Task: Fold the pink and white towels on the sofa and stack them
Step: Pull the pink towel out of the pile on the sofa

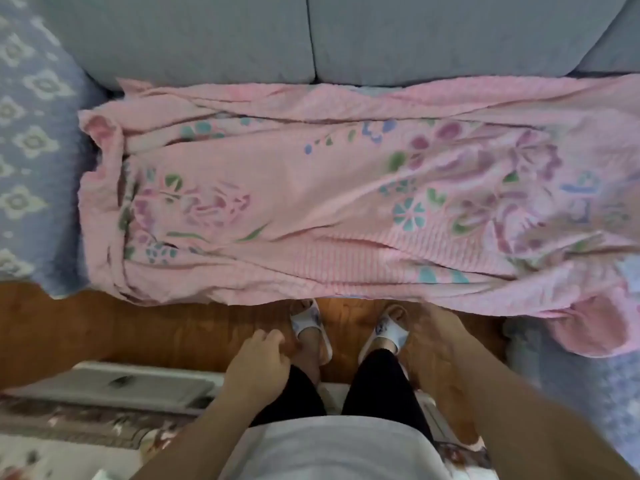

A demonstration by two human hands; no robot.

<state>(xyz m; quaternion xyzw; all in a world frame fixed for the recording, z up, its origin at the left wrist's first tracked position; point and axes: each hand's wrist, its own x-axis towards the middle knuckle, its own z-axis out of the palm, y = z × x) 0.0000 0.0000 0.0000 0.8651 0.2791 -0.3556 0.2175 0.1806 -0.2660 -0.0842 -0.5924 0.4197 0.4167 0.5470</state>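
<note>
A large pink towel [311, 202] with a flower print lies spread lengthwise over the seat of the grey-blue sofa [207, 32]. It is wrinkled, bunched at its left end, and its right end hangs over the seat's front edge. My left hand [256, 362] hangs below the seat edge with loosely curled fingers and holds nothing. My right hand [440, 334] is blurred, reaches down near the towel's front edge with straight fingers, and holds nothing. No white towel is in view.
A blue patterned cover [31, 150] drapes the sofa's left side. My feet in white slippers [308, 327] stand on the wooden floor [138, 327] close to the sofa. A flowered rug [69, 431] lies behind at lower left.
</note>
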